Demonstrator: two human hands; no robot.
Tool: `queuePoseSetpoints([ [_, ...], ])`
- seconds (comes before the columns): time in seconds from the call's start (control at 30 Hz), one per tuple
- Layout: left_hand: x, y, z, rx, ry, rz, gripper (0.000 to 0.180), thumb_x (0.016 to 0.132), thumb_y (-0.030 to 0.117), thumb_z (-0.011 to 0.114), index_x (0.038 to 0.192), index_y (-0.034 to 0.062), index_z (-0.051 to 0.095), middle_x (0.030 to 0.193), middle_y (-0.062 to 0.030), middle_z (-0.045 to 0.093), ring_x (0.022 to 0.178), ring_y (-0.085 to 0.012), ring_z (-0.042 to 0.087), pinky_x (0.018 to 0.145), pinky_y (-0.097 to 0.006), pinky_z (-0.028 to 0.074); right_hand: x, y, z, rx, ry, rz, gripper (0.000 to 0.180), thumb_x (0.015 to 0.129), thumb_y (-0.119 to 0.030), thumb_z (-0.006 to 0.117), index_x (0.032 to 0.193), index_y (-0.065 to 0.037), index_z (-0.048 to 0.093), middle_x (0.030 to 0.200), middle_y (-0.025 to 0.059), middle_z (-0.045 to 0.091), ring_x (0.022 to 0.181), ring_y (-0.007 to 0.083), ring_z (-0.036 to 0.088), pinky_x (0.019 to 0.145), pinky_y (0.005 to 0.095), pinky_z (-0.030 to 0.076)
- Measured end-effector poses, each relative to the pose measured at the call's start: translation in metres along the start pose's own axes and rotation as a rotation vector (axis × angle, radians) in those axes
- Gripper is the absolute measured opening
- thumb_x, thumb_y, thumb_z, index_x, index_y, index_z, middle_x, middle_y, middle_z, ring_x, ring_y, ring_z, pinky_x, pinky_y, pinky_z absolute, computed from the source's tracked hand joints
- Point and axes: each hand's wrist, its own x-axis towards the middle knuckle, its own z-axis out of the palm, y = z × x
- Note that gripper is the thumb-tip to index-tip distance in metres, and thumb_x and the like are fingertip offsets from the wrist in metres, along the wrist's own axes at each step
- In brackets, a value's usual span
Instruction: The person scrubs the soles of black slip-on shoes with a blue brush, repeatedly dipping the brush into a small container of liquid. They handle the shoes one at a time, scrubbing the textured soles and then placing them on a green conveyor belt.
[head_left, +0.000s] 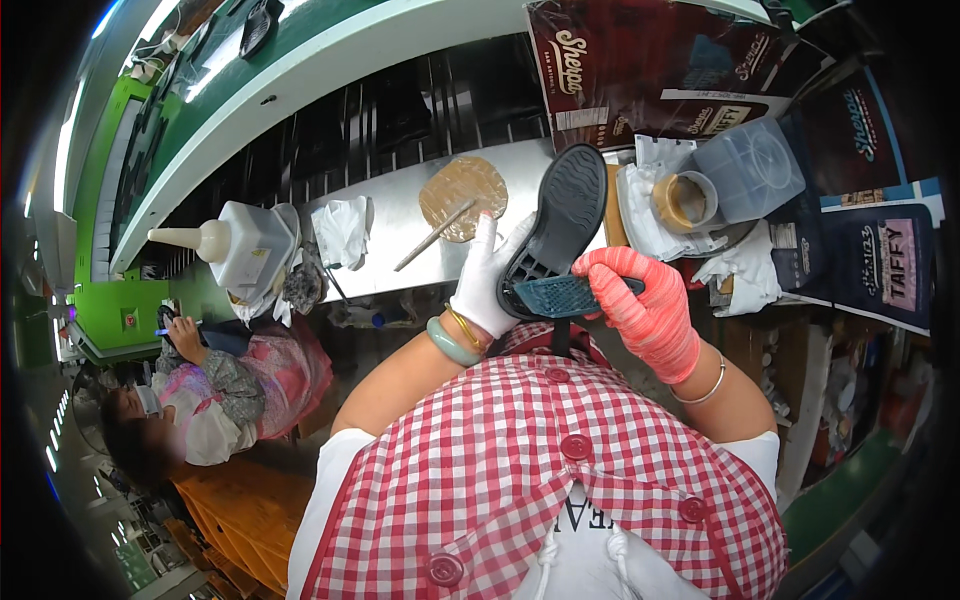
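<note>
My left hand point(486, 285), in a white glove, grips a black shoe sole point(572, 205) by its left side near the heel. The sole is held up at a slant, toe end away from me, with an open grid in its heel part. My right hand point(645, 312), in a pink-red striped glove, is closed on a flat dark teal piece point(556, 298) with a textured face. That piece lies against the heel end of the sole; I cannot make out exactly what it is. A thin stick point(436, 236) rests across a round tan disc point(465, 196) beyond my left hand.
A white spouted bottle point(240, 250) and crumpled white cloth point(342, 232) are at left. On the right stand a glue-stained cup point(684, 202), a clear plastic container point(750, 168) and printed boxes point(650, 70). A dark conveyor point(400, 115) runs behind. Another person point(230, 390) sits at left.
</note>
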Motion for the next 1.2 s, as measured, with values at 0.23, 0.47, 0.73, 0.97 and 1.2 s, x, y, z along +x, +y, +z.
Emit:
queuePoseSetpoints([
  [0.23, -0.001, 0.001, 0.005, 0.158, 0.083, -0.195, 0.090, 0.085, 0.073, 0.021, 0.138, 0.0013, 0.032, 0.133, -0.0178, 0.045, 0.119, -0.0276, 0.049, 0.101, -0.038, 0.040, 0.013, -0.030, -0.008, -0.003, -0.156, 0.282, 0.027, 0.092, -0.024, 0.054, 0.102, 0.000, 0.062, 0.086, 0.0027, 0.063, 0.063, 0.0075, 0.058, 0.059, 0.0209, 0.050],
  [0.47, 0.000, 0.007, -0.008, 0.337, 0.025, -0.424, 0.089, 0.083, 0.076, 0.017, 0.131, 0.0057, 0.042, 0.105, -0.0205, 0.062, 0.084, -0.0319, 0.066, 0.066, -0.038, 0.057, 0.029, -0.039, -0.007, -0.104, -0.258, 0.353, 0.027, 0.088, -0.026, 0.059, 0.099, -0.002, 0.063, 0.076, 0.0040, 0.063, 0.050, 0.0070, 0.055, 0.048, 0.0200, 0.042],
  [0.73, 0.005, 0.009, -0.017, 0.492, -0.015, -0.492, 0.088, 0.084, 0.075, 0.018, 0.132, 0.0052, 0.042, 0.110, -0.0212, 0.060, 0.076, -0.0385, 0.066, 0.057, -0.041, 0.057, 0.037, -0.040, 0.000, -0.191, -0.355, 0.279, 0.026, 0.083, -0.024, 0.064, 0.096, -0.002, 0.065, 0.073, 0.0035, 0.062, 0.049, 0.0078, 0.052, 0.050, 0.0218, 0.044],
  [0.97, 0.001, 0.019, -0.012, 0.427, 0.074, -0.494, 0.084, 0.086, 0.071, 0.027, 0.133, 0.0028, 0.041, 0.117, -0.0212, 0.056, 0.095, -0.0304, 0.063, 0.071, -0.043, 0.057, 0.038, -0.033, -0.012, -0.184, -0.373, 0.244, 0.026, 0.083, -0.025, 0.065, 0.094, -0.002, 0.066, 0.074, 0.0030, 0.062, 0.053, 0.0084, 0.053, 0.053, 0.0214, 0.044],
  [1.2, 0.008, 0.029, -0.033, 0.432, 0.000, -0.642, 0.100, 0.082, 0.077, 0.028, 0.135, -0.0067, 0.037, 0.135, -0.0185, 0.045, 0.121, -0.0238, 0.047, 0.103, -0.033, 0.036, 0.026, -0.024, -0.037, -0.113, -0.340, 0.273, 0.024, 0.081, -0.024, 0.063, 0.090, -0.002, 0.068, 0.073, 0.0002, 0.061, 0.055, 0.0070, 0.054, 0.052, 0.0191, 0.040],
])
